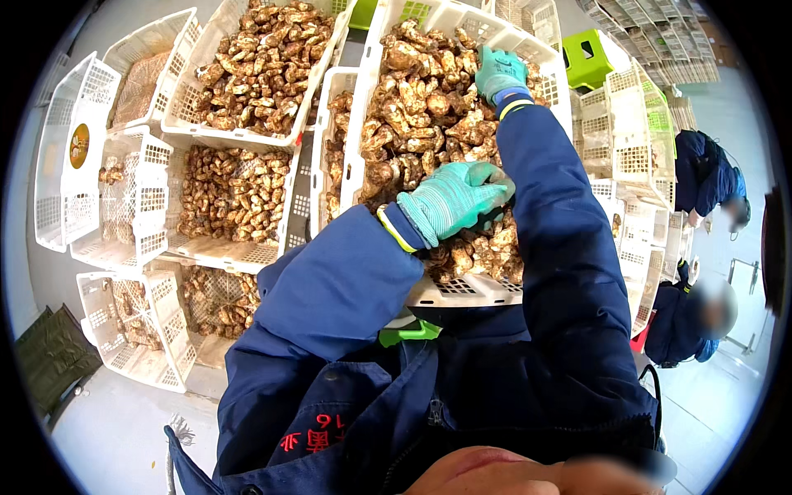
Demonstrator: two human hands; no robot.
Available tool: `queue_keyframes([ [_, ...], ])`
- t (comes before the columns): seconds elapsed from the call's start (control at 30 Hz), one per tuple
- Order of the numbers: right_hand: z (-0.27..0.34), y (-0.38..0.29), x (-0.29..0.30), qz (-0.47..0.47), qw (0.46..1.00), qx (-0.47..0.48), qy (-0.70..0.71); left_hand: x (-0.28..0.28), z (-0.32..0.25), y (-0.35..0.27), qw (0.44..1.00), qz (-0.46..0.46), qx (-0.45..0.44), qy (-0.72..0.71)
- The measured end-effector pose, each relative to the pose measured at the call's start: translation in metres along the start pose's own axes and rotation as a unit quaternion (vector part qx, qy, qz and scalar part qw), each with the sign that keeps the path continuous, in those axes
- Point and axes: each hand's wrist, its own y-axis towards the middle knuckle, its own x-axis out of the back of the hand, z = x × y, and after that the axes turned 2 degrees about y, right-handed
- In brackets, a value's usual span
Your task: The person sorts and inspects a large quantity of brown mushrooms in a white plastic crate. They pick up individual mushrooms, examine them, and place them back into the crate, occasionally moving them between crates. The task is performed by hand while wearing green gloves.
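A white perforated plastic crate (354, 154) stands in front of me, heaped with thick-stemmed brown and cream mushrooms (427, 102). My left hand (461, 197), in a teal knitted glove with a coated palm, is low over the near half of the heap. Its fingers curl towards the thumb, and whatever may be between them is hidden. Further off, my right hand (502, 71) in a matching glove reaches down onto mushrooms near the crate's far right side. Its fingertips are out of sight, so I cannot tell whether it grips one.
Left of me, another full crate (179, 120) rests above a crate of smaller mushrooms (232, 198). More partly filled crates (167, 334) stand nearby. A green plastic stool (585, 59) and stacked crates (640, 136) are at right. Two people (705, 170) in dark jackets work beyond.
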Motion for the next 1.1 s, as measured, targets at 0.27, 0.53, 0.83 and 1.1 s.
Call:
queue_keyframes([
  [0.27, -0.007, -0.018, 0.004, 0.059, 0.998, 0.03, 0.025, -0.002, -0.006, 0.0, 0.999, 0.018, 0.035, -0.003],
  [0.53, -0.024, -0.045, -0.026, -0.054, 0.97, 0.049, 0.232, -0.002, -0.005, 0.002, 0.999, 0.013, 0.031, -0.012],
  [0.83, -0.069, -0.071, 0.055, 0.023, 0.979, 0.091, 0.183, -0.007, -0.004, 0.004, 0.973, 0.027, 0.029, 0.228],
  [1.1, -0.022, -0.034, 0.082, -0.113, 0.959, 0.072, 0.248, -0.005, 0.006, 0.005, 0.985, 0.04, 0.035, 0.163],
])
